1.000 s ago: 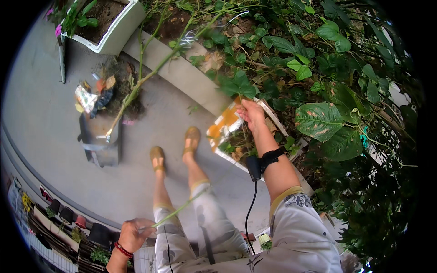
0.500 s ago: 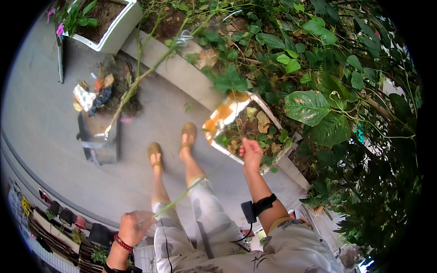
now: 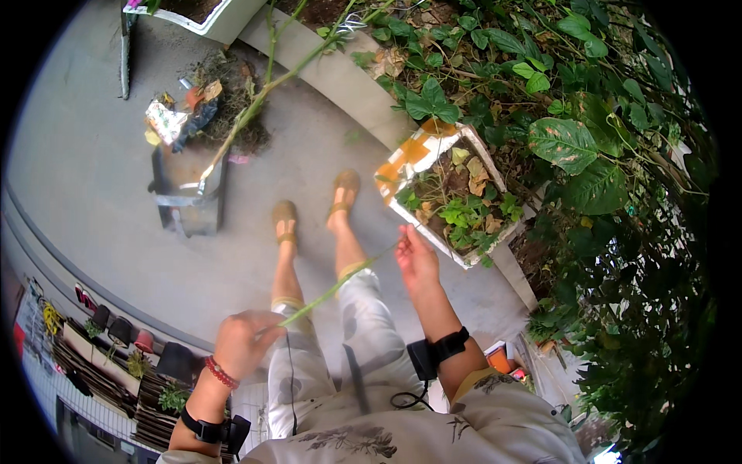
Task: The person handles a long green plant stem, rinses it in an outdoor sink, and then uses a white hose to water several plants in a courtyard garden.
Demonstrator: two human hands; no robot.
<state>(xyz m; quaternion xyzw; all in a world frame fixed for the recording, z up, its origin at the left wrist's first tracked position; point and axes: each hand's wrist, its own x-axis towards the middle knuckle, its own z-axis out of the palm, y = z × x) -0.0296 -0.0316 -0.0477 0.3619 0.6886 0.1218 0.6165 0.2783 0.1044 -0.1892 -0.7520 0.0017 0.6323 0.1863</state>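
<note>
A thin green plant stem [image 3: 334, 289] stretches across in front of my legs. My left hand [image 3: 246, 339], with a red bead bracelet on the wrist, pinches its thicker near end. Its thin far end runs up to the fingertips of my right hand [image 3: 416, 259], which are pressed together around it. Just beyond my right hand stands a white foam planter box [image 3: 448, 249], patched with orange tape, holding soil, dry leaves and small green plants [image 3: 464, 213].
A low concrete kerb [image 3: 340, 85] borders a dense leafy bed [image 3: 495, 62]. On the grey floor stand a dustpan [image 3: 185, 213], with a long stick [image 3: 247, 116] rising from it, and a litter pile [image 3: 166, 120]. Another foam planter [image 3: 232, 19] is at the far left.
My right hand has drawn back from over the foam box to its near edge and has the stem's far end. My left hand has risen slightly with the stem. The whole view has shifted.
</note>
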